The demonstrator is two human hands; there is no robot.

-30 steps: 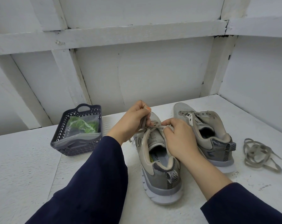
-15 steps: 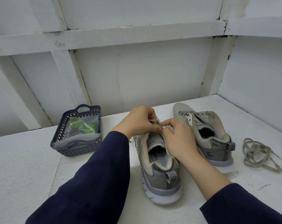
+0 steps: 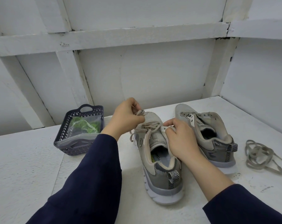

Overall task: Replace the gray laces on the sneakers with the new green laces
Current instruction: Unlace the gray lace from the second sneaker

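Unlacing step, second shoe: fingers of the left hand pinch the gray lace, right hand grips the sneaker at its eyelet edge. Next up, probably: pull it clear.

Bare, white-painted work nook, built from boards rather than furnished.

The back wall is flat panelling framed by a horizontal batten and a slanting upright, all under the same thick white paint. A side wall closes the corner on the right. The counter is a rough white-painted slab with a seam and grey scuffs. Paint is cracked and dark at the joint where the battens meet. Whether this stands in a home or a workshop cannot be told.
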